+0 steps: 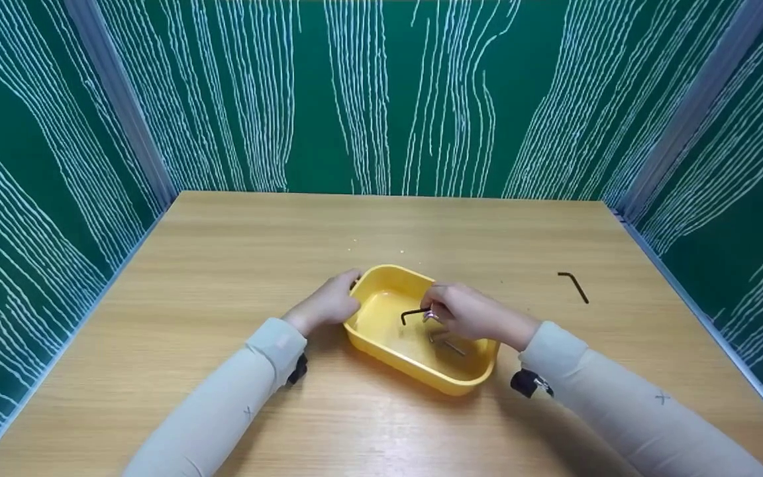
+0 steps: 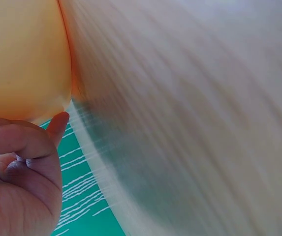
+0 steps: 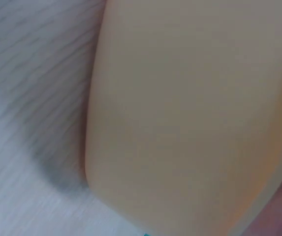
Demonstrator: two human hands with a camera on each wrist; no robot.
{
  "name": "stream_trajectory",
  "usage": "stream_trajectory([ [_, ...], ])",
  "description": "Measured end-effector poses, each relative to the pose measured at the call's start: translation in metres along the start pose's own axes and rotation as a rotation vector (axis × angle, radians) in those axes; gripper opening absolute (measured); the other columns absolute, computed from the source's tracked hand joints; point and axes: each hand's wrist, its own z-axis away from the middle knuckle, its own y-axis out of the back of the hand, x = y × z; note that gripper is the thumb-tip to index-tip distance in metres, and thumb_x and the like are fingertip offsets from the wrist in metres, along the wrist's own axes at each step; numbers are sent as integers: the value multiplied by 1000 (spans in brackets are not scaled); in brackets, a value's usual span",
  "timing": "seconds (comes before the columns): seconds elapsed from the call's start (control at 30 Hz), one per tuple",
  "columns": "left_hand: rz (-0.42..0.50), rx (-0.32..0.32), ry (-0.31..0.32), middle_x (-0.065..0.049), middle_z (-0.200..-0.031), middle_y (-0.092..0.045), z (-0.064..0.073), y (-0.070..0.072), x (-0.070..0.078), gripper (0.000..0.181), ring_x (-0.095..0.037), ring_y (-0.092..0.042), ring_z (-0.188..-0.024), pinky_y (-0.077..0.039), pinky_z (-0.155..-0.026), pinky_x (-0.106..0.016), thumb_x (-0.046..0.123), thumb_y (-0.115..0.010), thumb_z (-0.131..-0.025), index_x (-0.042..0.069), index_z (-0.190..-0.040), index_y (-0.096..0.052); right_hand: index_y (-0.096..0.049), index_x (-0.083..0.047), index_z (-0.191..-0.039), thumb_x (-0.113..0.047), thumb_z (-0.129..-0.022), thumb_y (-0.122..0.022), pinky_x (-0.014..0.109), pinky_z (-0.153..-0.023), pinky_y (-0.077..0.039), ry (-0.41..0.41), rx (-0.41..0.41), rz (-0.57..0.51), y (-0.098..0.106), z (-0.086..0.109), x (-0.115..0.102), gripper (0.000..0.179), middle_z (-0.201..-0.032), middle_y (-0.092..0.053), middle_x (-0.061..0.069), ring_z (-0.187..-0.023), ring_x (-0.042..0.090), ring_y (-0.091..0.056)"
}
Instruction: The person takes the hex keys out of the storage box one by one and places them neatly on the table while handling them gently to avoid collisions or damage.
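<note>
A yellow plastic bin [image 1: 398, 361] rests on the table, turned at an angle. My left hand [image 1: 328, 303] grips its left end; in the left wrist view the fingers of that hand [image 2: 22, 172] bend against the bin's outer wall [image 2: 27, 59]. Inside the bin, my right hand [image 1: 464, 311] pinches a dark hex key [image 1: 411, 312] whose bent end sticks out to the left. Something shiny shows by the fingertips, too small to tell. Below the right hand, thin metal pieces [image 1: 454, 348] lie on the bin floor. The right wrist view shows mostly the outer wall [image 3: 180, 108].
Another dark hex key [image 1: 577, 288] lies on the wooden table [image 1: 255, 232] to the right of the bin. A few tiny pale specks [image 1: 401, 252] dot the surface behind the bin. Green walls with white lines [image 1: 408, 99] enclose the table at the back and sides.
</note>
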Motion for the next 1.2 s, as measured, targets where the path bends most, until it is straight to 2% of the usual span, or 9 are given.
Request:
stream_trajectory([
  [0.17,-7,6,3,-13,-124,-69,1,0,1,53,-24,-63,-105,-55,-101,-43,-8,-51,-93,2,-144,-59,-72,4,-115,5,-103,-59,38,-84,-58,-60,6,-10,3,1,1,17,-103,-72,14,-88,21,-60],
  [0.37,-11,15,-4,-14,-127,-69,0,0,1,53,-24,-63,-109,-55,-105,-44,-8,-52,-92,1,-145,-58,-71,3,-116,4,-105,-58,39,-87,-59,-103,20,-54,7,3,6,17,-106,-73,19,-91,23,-61],
  [0.6,18,4,-27,-16,-118,-69,0,0,0,52,-21,-62,-98,-57,-92,-38,-11,-50,-89,1,-139,-60,-66,5,-116,4,-105,-57,38,-85,-60,-128,39,-106,10,6,12,14,-102,-71,18,-89,23,-62],
  [0.73,7,12,-17,-14,-119,-69,-1,1,0,52,-22,-62,-101,-57,-96,-40,-9,-52,-90,1,-140,-60,-66,5,-117,2,-105,-58,33,-82,-60,-145,48,-133,13,7,15,14,-98,-70,13,-86,20,-62],
  [0.93,0,9,-8,-13,-122,-69,-1,1,1,52,-24,-62,-106,-56,-102,-43,-9,-52,-92,1,-143,-59,-67,5,-117,2,-105,-58,30,-79,-61,-136,80,-146,18,9,17,15,-97,-73,19,-83,17,-63],
  [1.07,-2,8,-8,-13,-122,-69,-1,1,0,53,-24,-63,-106,-56,-102,-43,-9,-52,-92,1,-144,-58,-67,4,-118,2,-107,-57,31,-78,-62,-134,109,-132,22,11,19,15,-99,-73,20,-83,19,-64],
  [1.2,0,8,-3,-13,-121,-69,0,1,0,55,-23,-63,-104,-56,-101,-43,-8,-52,-92,1,-145,-58,-67,2,-122,1,-108,-57,36,-84,-65,-173,135,-133,27,14,21,17,-104,-73,20,-89,23,-66],
])
